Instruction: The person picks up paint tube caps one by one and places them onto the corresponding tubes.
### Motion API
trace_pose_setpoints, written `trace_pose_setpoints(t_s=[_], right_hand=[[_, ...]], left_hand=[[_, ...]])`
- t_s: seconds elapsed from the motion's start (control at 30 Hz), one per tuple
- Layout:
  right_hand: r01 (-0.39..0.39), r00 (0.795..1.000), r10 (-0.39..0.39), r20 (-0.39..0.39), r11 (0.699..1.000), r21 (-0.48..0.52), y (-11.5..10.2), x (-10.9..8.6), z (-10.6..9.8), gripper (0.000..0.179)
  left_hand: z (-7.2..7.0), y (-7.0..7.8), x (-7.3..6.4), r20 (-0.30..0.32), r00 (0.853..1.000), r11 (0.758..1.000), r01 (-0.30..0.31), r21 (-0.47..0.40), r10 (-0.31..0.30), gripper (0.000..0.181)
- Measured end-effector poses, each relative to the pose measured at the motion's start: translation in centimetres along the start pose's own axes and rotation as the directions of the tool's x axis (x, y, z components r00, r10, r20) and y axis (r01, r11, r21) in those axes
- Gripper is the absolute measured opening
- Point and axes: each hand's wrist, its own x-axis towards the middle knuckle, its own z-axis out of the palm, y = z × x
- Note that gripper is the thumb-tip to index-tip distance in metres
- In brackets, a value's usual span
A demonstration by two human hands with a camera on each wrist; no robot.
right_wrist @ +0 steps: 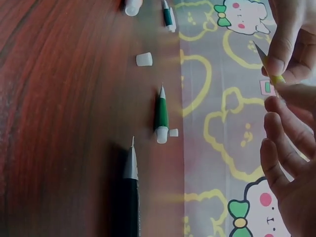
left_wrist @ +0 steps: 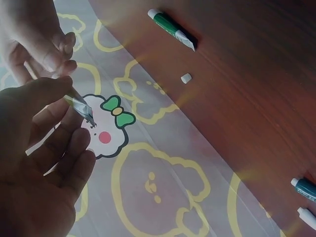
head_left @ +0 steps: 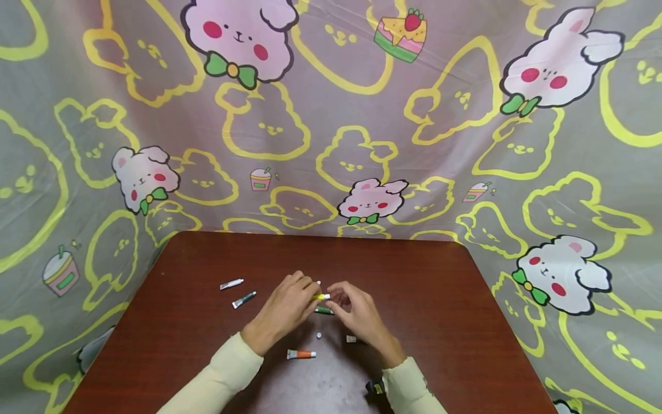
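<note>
My left hand (head_left: 289,302) pinches a small yellow paint tube (head_left: 319,297) between thumb and fingers. Its white end points right, and its flat silver tail (left_wrist: 84,109) shows in the left wrist view. Close by on the right is my right hand (head_left: 359,313), thumb and fingers loosely bent around the white end with a gap showing. Under the hands lies a green paint tube (head_left: 324,310). A black tube with a silver tail (right_wrist: 129,197) lies below the right hand, partly hidden by it in the head view.
A white tube (head_left: 231,284) and a dark teal tube (head_left: 244,299) lie on the brown table (head_left: 414,276) to the left. Nearer is an orange tube (head_left: 301,355). One loose white cap (head_left: 318,335) sits between the forearms, another cap (head_left: 318,282) behind the hands. Patterned cloth (head_left: 351,115) surrounds the table.
</note>
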Motion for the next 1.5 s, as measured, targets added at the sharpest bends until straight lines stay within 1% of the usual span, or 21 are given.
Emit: trace_pose_setpoints(t_s=[0.13,0.3,0.47,0.53,0.63,0.7,0.8,0.97,1.1,1.27,1.37,1.5], right_hand=[[0.022,1.0,-0.022,-0.003,0.999,-0.029,0.09,-0.01,0.02,0.012],[0.016,1.0,-0.017,-0.015,0.999,-0.049,0.25,-0.08,0.17,0.002],[-0.007,1.0,0.006,-0.021,0.997,-0.078,0.33,-0.1,0.16,0.01],[-0.014,1.0,0.013,-0.018,0.998,-0.058,0.32,-0.05,0.03,0.01],[0.002,1.0,-0.003,-0.008,1.0,-0.018,0.28,0.03,-0.23,0.02],[0.02,1.0,-0.02,0.004,1.0,0.001,0.23,0.09,-0.37,0.023],[0.032,0.999,-0.032,0.017,0.999,0.0,0.15,0.17,-0.47,0.017],[-0.002,1.0,0.002,0.018,1.0,-0.005,0.19,0.19,-0.37,0.007],[-0.025,1.0,0.025,0.018,1.0,-0.013,0.33,0.12,-0.19,0.012],[-0.035,0.999,0.035,0.025,0.999,0.007,0.2,0.01,-0.2,0.012],[-0.021,0.999,0.021,0.032,1.0,0.008,0.07,-0.02,-0.28,0.014],[0.007,0.999,-0.006,0.033,1.0,-0.006,0.01,0.02,-0.36,0.007]], left_hand=[[-0.09,0.03,0.07,0.011,1.0,1.0,-0.01,0.0,0.01,0.022],[-0.28,0.19,0.15,0.014,1.0,1.0,-0.01,-0.001,0.01,0.021],[-0.28,0.25,0.22,0.002,1.0,1.0,-0.014,-0.006,0.014,0.021],[-0.27,0.21,0.25,-0.002,1.0,1.0,-0.011,-0.005,0.011,0.021],[-0.32,0.09,0.28,-0.005,1.0,1.0,-0.004,-0.002,0.004,0.023],[-0.37,0.02,0.28,0.001,1.0,1.0,0.001,0.002,-0.001,0.023],[-0.5,0.02,0.33,0.018,1.0,1.0,-0.001,0.005,0.001,0.022],[-0.67,0.17,0.51,0.021,1.0,1.0,-0.006,0.004,0.006,0.02],[-0.65,0.22,0.57,0.011,1.0,1.0,-0.007,-0.003,0.007,0.018],[-0.6,0.22,0.45,0.014,1.0,1.0,-0.014,0.0,0.014,0.019],[-0.71,0.27,0.43,0.031,0.999,1.0,-0.018,0.013,0.018,0.02],[-0.69,0.32,0.51,0.035,0.999,0.999,-0.027,0.021,0.026,0.02]])
